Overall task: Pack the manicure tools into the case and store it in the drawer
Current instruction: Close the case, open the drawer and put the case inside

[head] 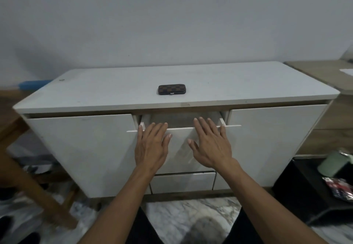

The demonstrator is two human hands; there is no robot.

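A: Case? 
B: Case (172, 89) shut, flat on the cabinet (114, 89) top, mid, well apart from both hands.

A: Drawer? 
B: Top middle drawer (181, 142) part open, looks bare inside as far as visible.

A: Hands? 
B: Left hand (151, 145) and right hand (211, 144) flat on the drawer front, fingers spread, fingertips at its top edge, gripping nothing.

A: Extras? 
B: 2 doors flank it, 1 lower drawer (183, 182) closed.

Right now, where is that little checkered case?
The checkered case lies closed on the white cabinet top, near its middle, above the partly open drawer both hands touch.
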